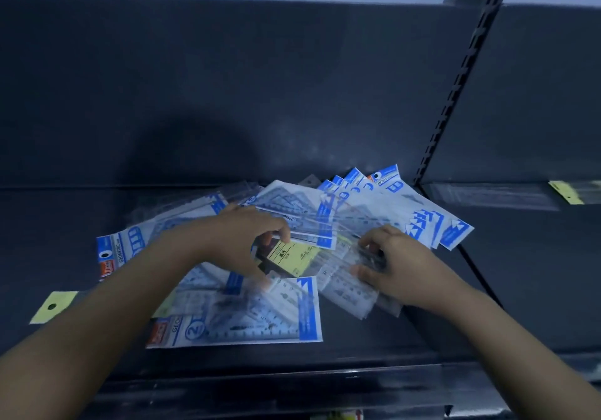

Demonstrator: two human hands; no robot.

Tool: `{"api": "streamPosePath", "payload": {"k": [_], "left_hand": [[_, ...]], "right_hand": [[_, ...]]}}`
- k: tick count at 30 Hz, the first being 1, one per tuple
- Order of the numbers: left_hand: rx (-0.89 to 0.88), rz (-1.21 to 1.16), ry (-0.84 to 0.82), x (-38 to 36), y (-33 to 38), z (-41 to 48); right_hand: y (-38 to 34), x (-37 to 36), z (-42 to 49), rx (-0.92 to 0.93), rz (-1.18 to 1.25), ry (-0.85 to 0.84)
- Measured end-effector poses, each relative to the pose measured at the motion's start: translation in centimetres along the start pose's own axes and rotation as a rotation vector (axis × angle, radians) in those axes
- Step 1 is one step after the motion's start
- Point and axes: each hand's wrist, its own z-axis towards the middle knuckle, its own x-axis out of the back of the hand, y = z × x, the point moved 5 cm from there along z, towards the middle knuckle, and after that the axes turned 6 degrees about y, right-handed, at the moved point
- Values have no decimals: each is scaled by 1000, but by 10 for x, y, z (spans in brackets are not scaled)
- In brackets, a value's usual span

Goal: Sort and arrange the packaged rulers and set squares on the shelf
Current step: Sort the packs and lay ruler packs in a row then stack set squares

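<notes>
Packets in a loose heap covered the middle of a dark shop shelf [65, 218] as a person sorted stock by type. The left hand [240, 240] pinched a yellow-labelled packet [292, 253] between thumb and curled fingers on top of the heap, apparently to separate it from unlike goods. The right hand [400, 270] gripped a sheaf of clear ruler packets [341, 289] at its right end, seemingly to keep like with like in one bundle. Behind the hands, blue-and-white set-square packets [400, 206] lay fanned and overlapping toward the back right corner, a spread that left each header showing. Another set-square packet [260, 322] lay flat nearest the shelf's front edge, and one more [120, 250] poked out at the left beside the forearm. A yellow tag [53, 305] sat apart at the left. Blur hid the finer print. The sorting looked early, with most packets not yet squared into stacks.
</notes>
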Motion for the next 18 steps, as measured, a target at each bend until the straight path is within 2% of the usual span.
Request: {"api": "streamPosePath", "payload": {"k": [3,5,13,15,18], "left_hand": [[-8,-47,100,5,10,7],[-44,31,167,5,16,10],[-92,104,132,5,10,14],[-105,4,211,11,16,17],[-137,-150,434,27,27,27]], "right_hand": [[0,4,5,-76,36,-23],[1,9,8,-114,32,-47],[36,48,1,-215,-39,-125],[48,57,-8,-219,167,-181],[66,64,-22,-284,573,-285]]}}
